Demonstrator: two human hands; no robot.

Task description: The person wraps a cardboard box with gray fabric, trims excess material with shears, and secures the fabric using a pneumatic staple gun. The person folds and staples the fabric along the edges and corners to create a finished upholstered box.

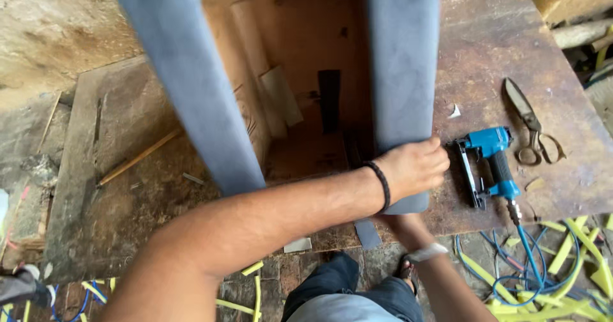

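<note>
Fingers of the left hand curl over the near end of a grey upholstered panel, the grip closed on its fabric edge. The right hand reaches under that end, its grip hidden. The panel belongs to a frame standing on the wooden surface. At three o'clock lies a blue staple gun, then scissors.

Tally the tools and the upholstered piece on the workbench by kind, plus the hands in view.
Grey upholstered frame: 1
Blue pneumatic staple gun: 1
Metal shears: 1
Hands visible: 1, the left hand pressing the grey fabric; the right hand is hidden behind the frame.
Total: 4
</note>
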